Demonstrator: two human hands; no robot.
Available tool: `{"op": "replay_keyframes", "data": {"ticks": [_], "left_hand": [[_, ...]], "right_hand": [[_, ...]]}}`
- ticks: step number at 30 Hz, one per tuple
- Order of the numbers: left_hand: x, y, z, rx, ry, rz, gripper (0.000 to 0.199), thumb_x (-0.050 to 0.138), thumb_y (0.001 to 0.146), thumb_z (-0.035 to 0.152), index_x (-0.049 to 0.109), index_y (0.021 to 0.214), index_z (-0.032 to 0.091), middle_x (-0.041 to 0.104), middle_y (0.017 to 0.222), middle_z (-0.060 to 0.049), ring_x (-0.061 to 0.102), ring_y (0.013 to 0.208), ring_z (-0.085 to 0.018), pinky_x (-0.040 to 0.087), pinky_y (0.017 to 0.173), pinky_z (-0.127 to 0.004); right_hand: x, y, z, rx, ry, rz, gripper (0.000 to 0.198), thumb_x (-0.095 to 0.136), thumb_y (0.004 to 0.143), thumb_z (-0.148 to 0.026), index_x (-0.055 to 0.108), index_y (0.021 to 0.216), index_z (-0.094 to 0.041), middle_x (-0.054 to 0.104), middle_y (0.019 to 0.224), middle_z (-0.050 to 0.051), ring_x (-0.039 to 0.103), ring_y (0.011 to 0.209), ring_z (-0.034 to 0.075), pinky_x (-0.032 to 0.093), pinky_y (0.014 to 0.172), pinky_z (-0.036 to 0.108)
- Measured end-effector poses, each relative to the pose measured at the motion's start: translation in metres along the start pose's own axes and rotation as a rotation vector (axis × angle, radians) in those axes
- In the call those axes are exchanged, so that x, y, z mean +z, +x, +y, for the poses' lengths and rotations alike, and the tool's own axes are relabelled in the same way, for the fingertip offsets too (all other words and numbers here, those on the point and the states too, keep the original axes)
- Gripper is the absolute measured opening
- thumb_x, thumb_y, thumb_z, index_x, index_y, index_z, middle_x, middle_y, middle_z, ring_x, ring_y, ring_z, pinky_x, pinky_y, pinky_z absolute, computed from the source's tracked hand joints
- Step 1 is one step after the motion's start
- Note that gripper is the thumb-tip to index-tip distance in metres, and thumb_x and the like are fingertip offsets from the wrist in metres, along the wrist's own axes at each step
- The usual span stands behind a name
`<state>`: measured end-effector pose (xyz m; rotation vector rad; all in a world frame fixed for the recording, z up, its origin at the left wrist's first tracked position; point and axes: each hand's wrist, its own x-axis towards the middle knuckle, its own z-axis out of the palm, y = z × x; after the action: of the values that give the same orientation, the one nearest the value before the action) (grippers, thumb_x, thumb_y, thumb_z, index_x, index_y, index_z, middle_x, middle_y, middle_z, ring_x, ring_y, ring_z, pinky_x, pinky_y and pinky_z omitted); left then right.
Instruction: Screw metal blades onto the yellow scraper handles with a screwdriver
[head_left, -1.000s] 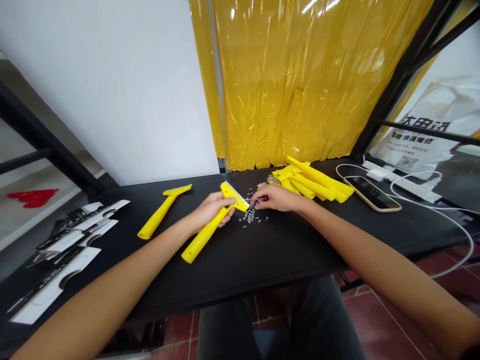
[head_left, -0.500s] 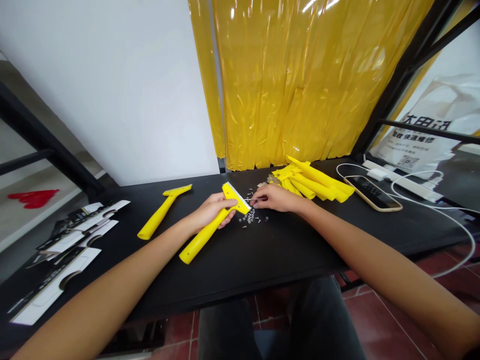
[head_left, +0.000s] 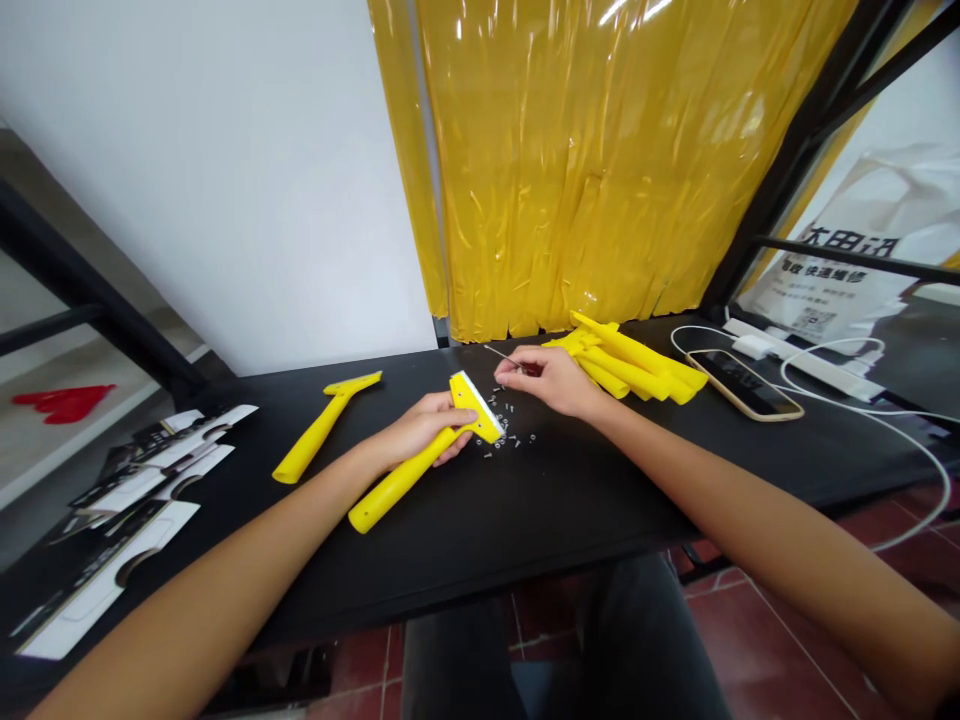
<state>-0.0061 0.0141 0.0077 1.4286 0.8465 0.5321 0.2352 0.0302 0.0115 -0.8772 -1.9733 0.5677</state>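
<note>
From the head view, your left hand [head_left: 420, 432] is wrapped around the long yellow plastic scraper [head_left: 420, 455], which lies slanted on the black table [head_left: 525, 520], its wide blade end far and right. Your right hand [head_left: 544, 378] is closed, pinching a thin metal screwdriver [head_left: 504, 356] whose tip points far and left, lifted above the scatter of small silver screws [head_left: 506, 432] just beside the blade end. The near half of the table is bare up to its front edge. A second yellow scraper [head_left: 326, 425] lies to the left, well apart. A pile of yellow scraper handles [head_left: 637, 365] sits just right of your right hand, with a phone [head_left: 742, 385] and white cables [head_left: 840, 385] further right. Black-and-white packaging cards [head_left: 135, 500] crowd the table's left edge.
</note>
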Motion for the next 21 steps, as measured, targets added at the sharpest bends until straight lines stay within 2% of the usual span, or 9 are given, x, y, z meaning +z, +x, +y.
{"op": "replay_keyframes", "data": {"ticks": [3, 5, 9, 15, 21], "left_hand": [[0.006, -0.002, 0.002, -0.004, 0.016, -0.039, 0.022, 0.066, 0.087, 0.035, 0.057, 0.082, 0.016, 0.060, 0.060, 0.000, 0.053, 0.039, -0.010, 0.037, 0.033, -0.020], [0.009, -0.002, 0.002, 0.011, 0.028, -0.101, 0.022, 0.065, 0.088, 0.035, 0.057, 0.080, 0.016, 0.059, 0.059, 0.000, 0.053, 0.039, -0.010, 0.038, 0.034, -0.020], [0.014, -0.003, 0.002, 0.048, 0.048, -0.169, 0.021, 0.064, 0.089, 0.035, 0.057, 0.083, 0.015, 0.058, 0.058, 0.002, 0.052, 0.039, -0.010, 0.038, 0.035, -0.020], [0.014, -0.002, -0.001, 0.048, 0.086, -0.161, 0.021, 0.062, 0.091, 0.035, 0.056, 0.085, 0.015, 0.058, 0.060, 0.002, 0.052, 0.040, -0.009, 0.037, 0.035, -0.019], [0.016, -0.004, -0.002, 0.053, 0.116, -0.158, 0.020, 0.062, 0.091, 0.035, 0.055, 0.093, 0.017, 0.059, 0.062, 0.003, 0.051, 0.042, -0.009, 0.039, 0.039, -0.020]], "right_hand": [[0.009, -0.004, -0.017, -0.172, -0.021, 0.069, 0.013, 0.069, 0.089, -0.030, 0.075, 0.090, -0.019, 0.068, 0.083, 0.002, 0.055, 0.069, 0.012, 0.041, 0.062, 0.025], [0.017, -0.007, -0.022, -0.265, -0.033, 0.064, 0.012, 0.068, 0.090, -0.027, 0.076, 0.091, -0.019, 0.069, 0.084, 0.003, 0.059, 0.072, 0.013, 0.044, 0.065, 0.026], [0.025, -0.010, -0.017, -0.314, -0.072, -0.017, 0.014, 0.066, 0.092, -0.030, 0.077, 0.096, -0.021, 0.071, 0.089, 0.004, 0.063, 0.081, 0.015, 0.047, 0.073, 0.028], [0.023, -0.010, -0.012, -0.207, -0.042, -0.087, 0.018, 0.069, 0.090, -0.037, 0.078, 0.097, -0.024, 0.064, 0.088, 0.003, 0.059, 0.078, 0.015, 0.045, 0.071, 0.029], [0.029, -0.008, -0.021, 0.120, 0.267, -0.124, 0.019, 0.076, 0.079, -0.035, 0.071, 0.090, -0.020, 0.056, 0.080, -0.001, 0.049, 0.068, 0.011, 0.041, 0.062, 0.025]]}}
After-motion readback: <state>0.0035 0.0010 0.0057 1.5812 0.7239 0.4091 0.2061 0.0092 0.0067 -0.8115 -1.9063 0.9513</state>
